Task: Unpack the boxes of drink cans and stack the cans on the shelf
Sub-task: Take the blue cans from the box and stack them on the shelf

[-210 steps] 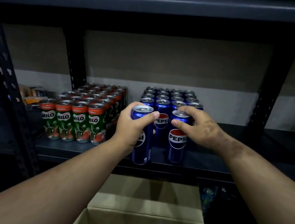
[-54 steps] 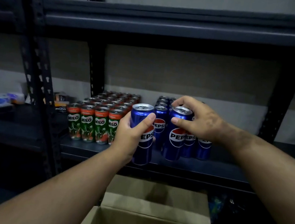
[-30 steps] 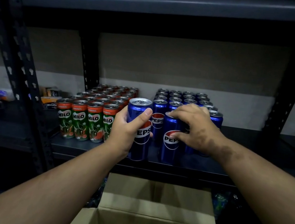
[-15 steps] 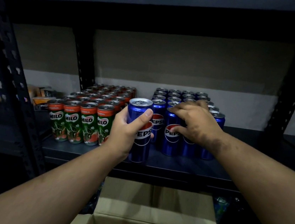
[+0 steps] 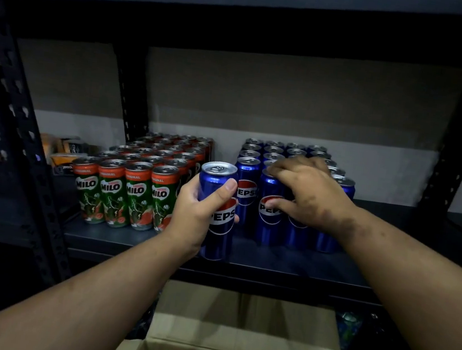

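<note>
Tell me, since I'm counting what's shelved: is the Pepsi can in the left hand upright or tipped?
Roughly upright, leaning slightly. The Pepsi can shows its lid on top in the left hand; whether its base rests on the shelf is unclear.

A person's left hand [image 5: 194, 214] is gripping a blue Pepsi can [image 5: 217, 211] upright at the front edge of a dark metal shelf [image 5: 286, 261], while the right hand [image 5: 307, 197] is resting fingers over a second Pepsi can [image 5: 269, 210] standing at the front of a block of blue cans [image 5: 282, 153]. Green Milo cans [image 5: 123, 190] are standing in rows just to the left. An open cardboard box [image 5: 239, 333] is sitting below the shelf.
</note>
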